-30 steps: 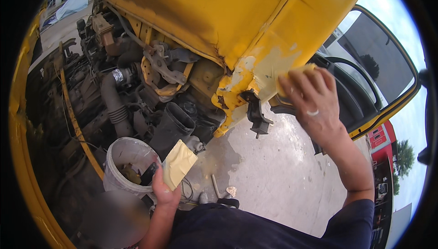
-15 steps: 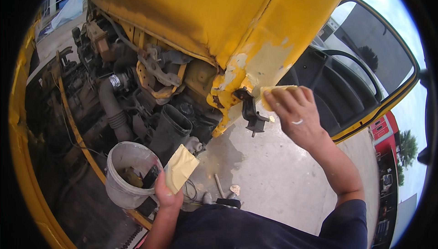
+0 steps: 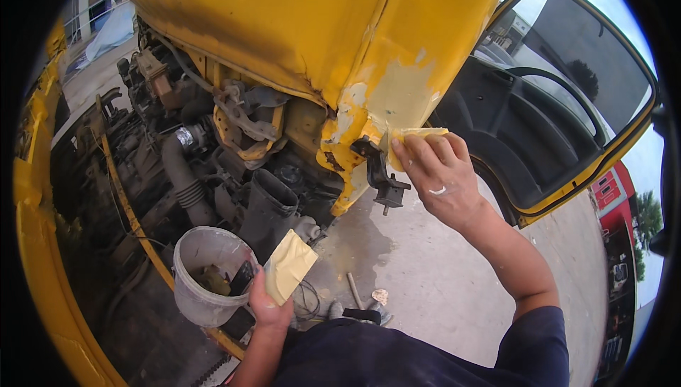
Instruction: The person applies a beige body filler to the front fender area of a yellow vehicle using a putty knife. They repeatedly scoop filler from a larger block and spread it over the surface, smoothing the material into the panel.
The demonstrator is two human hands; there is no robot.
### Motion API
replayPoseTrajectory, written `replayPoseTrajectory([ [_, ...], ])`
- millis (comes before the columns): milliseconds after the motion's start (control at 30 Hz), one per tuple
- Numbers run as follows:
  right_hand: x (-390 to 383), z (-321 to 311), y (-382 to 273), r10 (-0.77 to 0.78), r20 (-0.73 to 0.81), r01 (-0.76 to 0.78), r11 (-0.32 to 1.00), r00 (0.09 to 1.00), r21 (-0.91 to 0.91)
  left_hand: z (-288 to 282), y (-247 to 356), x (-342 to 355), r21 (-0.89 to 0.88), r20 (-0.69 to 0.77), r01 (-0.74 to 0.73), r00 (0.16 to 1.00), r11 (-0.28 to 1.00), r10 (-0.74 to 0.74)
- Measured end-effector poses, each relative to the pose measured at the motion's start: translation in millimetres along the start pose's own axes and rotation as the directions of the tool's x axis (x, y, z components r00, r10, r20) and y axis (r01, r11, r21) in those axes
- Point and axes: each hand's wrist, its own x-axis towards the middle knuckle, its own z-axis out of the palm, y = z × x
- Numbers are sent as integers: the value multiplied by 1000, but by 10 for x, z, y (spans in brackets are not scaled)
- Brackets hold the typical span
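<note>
My right hand (image 3: 445,178) is closed on a pale-yellow flat spreader (image 3: 423,131). Its edge lies against the lower corner of the yellow cab (image 3: 333,25), by a beige filler patch (image 3: 401,92). Just below that edge a black metal bracket (image 3: 379,174) juts out. My left hand (image 3: 269,305) grips a flat rectangular board (image 3: 291,266) coated with smooth cream-yellow putty. A grey-white bucket (image 3: 206,300) with several dark and yellowish things inside is right beside this hand; whether the hidden fingers also hold its rim I cannot tell.
Exposed engine parts and a ribbed air hose (image 3: 186,181) lie at left, with a yellow frame rail (image 3: 128,202) alongside. An open cab door (image 3: 546,110) stands out at right. On the concrete floor (image 3: 425,266) are a short rod (image 3: 355,291) and a cable.
The view has shifted, so the cab appears further left and the door larger. My right hand keeps the spreader at the cab corner; my left still holds the board.
</note>
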Motion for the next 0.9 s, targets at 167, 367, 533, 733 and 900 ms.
replayPoseTrajectory([
  [167, 41, -250, 166, 41, -132, -45, 999, 990, -24, -19, -49, -18, 58, 48, -31, 998, 998, 28],
  [367, 69, -23, 224, 89, -163, -88, 996, 983, 17, 60, -179, -25, 38, 27, -11, 1000, 999, 10],
  [533, -237, 180, 183, 6, -129, 18, 982, 992, 188, 266, -208, -137, 54, 22, -23, 1000, 998, 22],
  [733, -60, 158, 616, 236, -460, -136, 961, 856, 241, 321, -268, -214, 73, 19, -50, 999, 996, 49],
  [900, -141, 451, 493, 177, -468, -55, 964, 866, 262, 395, -353, -270, 65, 11, -76, 997, 995, 75],
])
